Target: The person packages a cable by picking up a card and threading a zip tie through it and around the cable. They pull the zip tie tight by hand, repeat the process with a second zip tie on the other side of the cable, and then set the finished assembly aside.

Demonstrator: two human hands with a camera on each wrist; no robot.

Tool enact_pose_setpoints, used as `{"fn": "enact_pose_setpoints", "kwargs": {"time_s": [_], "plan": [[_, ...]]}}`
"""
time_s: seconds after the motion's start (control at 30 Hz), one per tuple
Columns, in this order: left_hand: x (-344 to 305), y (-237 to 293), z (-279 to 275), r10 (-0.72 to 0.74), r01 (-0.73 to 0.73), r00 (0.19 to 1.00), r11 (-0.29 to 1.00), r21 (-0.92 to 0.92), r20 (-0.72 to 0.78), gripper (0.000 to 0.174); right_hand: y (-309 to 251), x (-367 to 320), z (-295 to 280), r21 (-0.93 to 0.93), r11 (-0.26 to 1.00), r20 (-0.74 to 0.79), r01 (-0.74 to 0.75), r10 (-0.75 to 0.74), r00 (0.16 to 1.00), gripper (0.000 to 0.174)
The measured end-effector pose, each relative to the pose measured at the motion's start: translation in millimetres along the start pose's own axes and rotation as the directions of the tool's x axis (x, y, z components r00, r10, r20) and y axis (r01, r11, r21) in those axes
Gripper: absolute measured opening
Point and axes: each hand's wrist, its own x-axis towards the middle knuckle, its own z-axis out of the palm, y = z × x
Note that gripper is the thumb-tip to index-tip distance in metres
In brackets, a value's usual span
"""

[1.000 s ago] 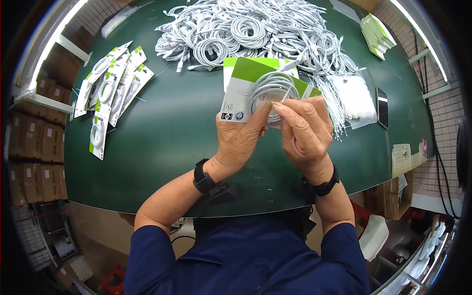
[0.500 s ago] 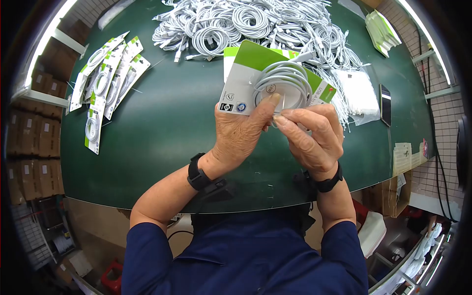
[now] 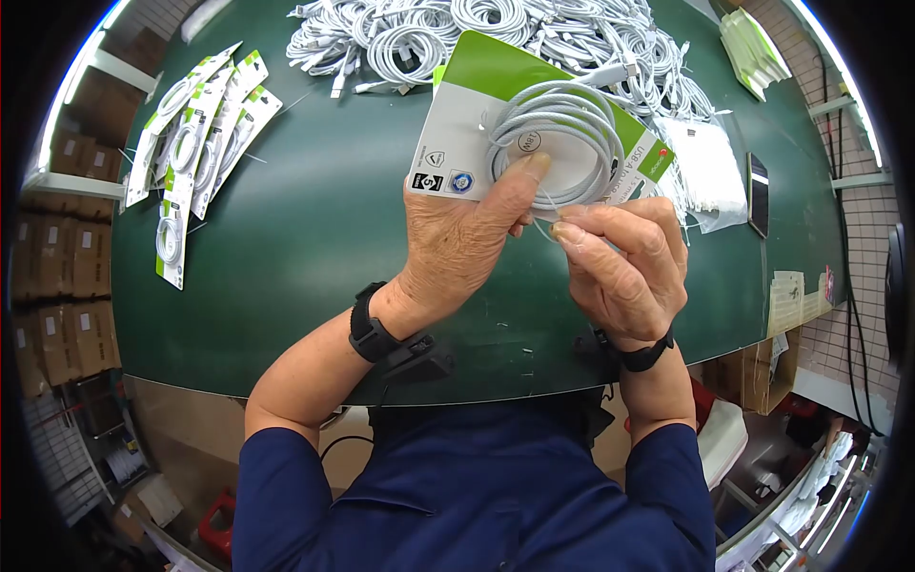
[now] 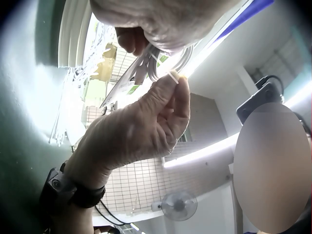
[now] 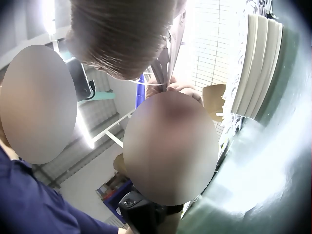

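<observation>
The left hand (image 3: 457, 229) grips a green and white card (image 3: 448, 124) by its lower edge, thumb on the front. A coiled white cable (image 3: 596, 119) lies against the card's face. Beside the coil's lower edge, the right hand (image 3: 634, 262) pinches a thin white tie between thumb and forefinger. In the left wrist view the right hand (image 4: 141, 119) pinches the tie below the coil (image 4: 186, 58), with the left hand (image 4: 165, 17) above. The right wrist view shows the tie (image 5: 148, 84) stretched beside the card's edge; a blurred patch covers much there.
A heap of coiled white cables (image 3: 491, 14) lies at the table's back. Carded cables (image 3: 170, 238) are piled at the left. To the right are a bag of white ties (image 3: 705, 176), a phone (image 3: 758, 195) and a stack of folded cards (image 3: 753, 52).
Card and coil appear larger and higher in the head view. The right hand has shifted right, away from the left thumb, still pinching the tie; the surrounding scene has shifted slightly.
</observation>
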Motion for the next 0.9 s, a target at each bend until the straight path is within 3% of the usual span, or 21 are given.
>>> {"fn": "enact_pose_setpoints", "kwargs": {"time_s": [0.73,0.9], "plan": [[-0.4,-1.1,-1.0,-0.023,0.023,1.0,1.0,-0.009,0.015,0.024,5.1,1.0,7.0,0.086,0.995,-0.039,-0.048,0.052,0.998,0.045],[-1.7,-2.0,0.1,-0.008,0.007,1.0,0.999,0.047,0.007,0.021,4.6,2.7,9.9,0.133,0.986,-0.019,-0.102,0.105,0.994,0.035]]}}
